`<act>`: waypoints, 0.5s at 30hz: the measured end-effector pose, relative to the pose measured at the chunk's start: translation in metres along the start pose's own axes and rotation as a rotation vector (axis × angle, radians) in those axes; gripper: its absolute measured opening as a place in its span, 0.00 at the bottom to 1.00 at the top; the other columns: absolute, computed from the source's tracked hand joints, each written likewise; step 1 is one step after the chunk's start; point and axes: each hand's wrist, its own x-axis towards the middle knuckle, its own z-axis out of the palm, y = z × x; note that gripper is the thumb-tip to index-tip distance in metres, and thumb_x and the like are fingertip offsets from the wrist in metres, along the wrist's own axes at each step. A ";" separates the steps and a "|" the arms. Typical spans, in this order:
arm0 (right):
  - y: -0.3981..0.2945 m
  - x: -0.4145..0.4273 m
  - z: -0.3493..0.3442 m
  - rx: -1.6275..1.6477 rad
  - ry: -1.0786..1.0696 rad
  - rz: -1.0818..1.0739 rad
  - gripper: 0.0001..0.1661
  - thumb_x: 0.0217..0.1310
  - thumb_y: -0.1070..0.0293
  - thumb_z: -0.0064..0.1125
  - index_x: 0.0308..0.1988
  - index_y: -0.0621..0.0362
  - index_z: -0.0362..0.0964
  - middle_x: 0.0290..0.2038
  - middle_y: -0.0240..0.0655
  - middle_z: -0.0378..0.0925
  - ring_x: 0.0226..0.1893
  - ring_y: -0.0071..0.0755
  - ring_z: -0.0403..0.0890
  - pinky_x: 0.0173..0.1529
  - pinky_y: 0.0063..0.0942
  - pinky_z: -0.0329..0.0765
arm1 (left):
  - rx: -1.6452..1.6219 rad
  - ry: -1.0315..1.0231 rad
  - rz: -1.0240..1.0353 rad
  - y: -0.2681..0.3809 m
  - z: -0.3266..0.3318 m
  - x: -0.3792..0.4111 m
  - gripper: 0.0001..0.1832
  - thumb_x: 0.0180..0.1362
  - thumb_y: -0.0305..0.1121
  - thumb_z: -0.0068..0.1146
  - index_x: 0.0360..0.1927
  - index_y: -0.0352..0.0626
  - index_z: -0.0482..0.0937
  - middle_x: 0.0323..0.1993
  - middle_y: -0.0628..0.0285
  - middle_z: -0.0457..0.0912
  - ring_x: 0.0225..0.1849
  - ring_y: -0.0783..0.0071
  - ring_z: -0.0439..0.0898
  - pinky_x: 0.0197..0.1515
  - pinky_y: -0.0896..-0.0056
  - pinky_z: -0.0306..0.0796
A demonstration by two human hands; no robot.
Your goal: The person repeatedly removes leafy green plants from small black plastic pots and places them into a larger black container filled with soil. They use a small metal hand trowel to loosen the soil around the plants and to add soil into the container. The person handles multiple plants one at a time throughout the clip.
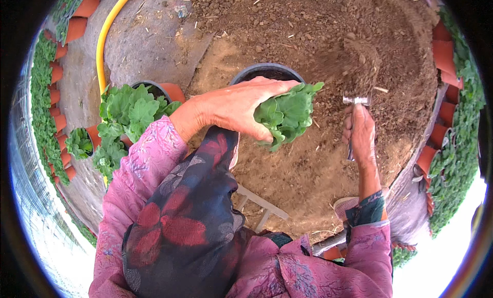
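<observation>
My left hand is curled around a leafy green plant, its thumb and fingers at the edges of the foliage. Partly hidden behind that hand is a dark round pot, of which the far rim shows. To the right, my right hand grips the handle of a small metal hand trowel. The blade points away from me over loose brown soil; blurred soil lies on or around it. Whether the plant's roots are in the dark pot cannot be seen.
Potted leafy plants lie left, beside a yellow hose on ground fabric. Rows of terracotta-coloured pots with green plants line both sides. A low slatted frame stands near my body, and a shoe shows at lower right.
</observation>
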 end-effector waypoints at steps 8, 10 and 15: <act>-0.012 -0.048 0.005 -0.134 -0.052 -0.048 0.25 0.78 0.48 0.41 0.40 0.58 0.73 0.18 0.23 0.63 0.15 0.16 0.63 0.20 0.19 0.61 | 0.194 0.003 -0.023 -0.002 0.015 -0.018 0.37 0.44 0.41 0.69 0.59 0.38 0.72 0.68 0.47 0.63 0.67 0.44 0.64 0.69 0.53 0.60; -0.016 -0.055 0.006 -0.140 -0.056 -0.018 0.23 0.78 0.49 0.42 0.41 0.57 0.73 0.17 0.23 0.63 0.16 0.16 0.64 0.21 0.19 0.62 | 0.221 -0.002 -0.043 0.001 0.013 -0.020 0.36 0.45 0.41 0.69 0.59 0.38 0.72 0.67 0.46 0.64 0.68 0.42 0.63 0.69 0.51 0.61; -0.013 -0.058 0.006 -0.321 -0.029 -0.167 0.19 0.76 0.55 0.48 0.39 0.59 0.74 0.17 0.29 0.67 0.17 0.22 0.68 0.24 0.28 0.67 | 0.246 -0.220 -0.209 0.013 0.010 -0.015 0.34 0.45 0.37 0.66 0.57 0.36 0.73 0.63 0.45 0.67 0.64 0.42 0.66 0.66 0.50 0.64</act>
